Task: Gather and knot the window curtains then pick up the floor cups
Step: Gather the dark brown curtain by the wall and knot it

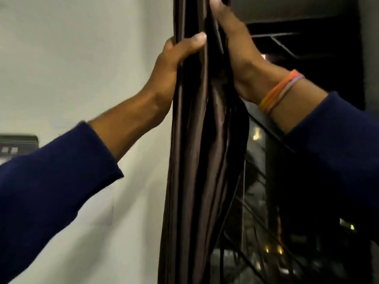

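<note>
Curtain (196,140) bunched between wall (82,58), window (287,181).

1. Curtain (196,140): dark brown, glossy sheen, plain, no pattern.
2. Sleeves (51,185): navy blue, plain, both arms.
3. Wristbands (279,91) on right wrist: orange shading to yellow, plus a pale pink-lilac one.
4. Wall (71,58), left: off-white, grey-green tint.
5. Window (307,181), right: black, dark grille bars, small yellow-white light spots.
6. Box (18,146) at far left edge: dark grey, pale markings.
</note>
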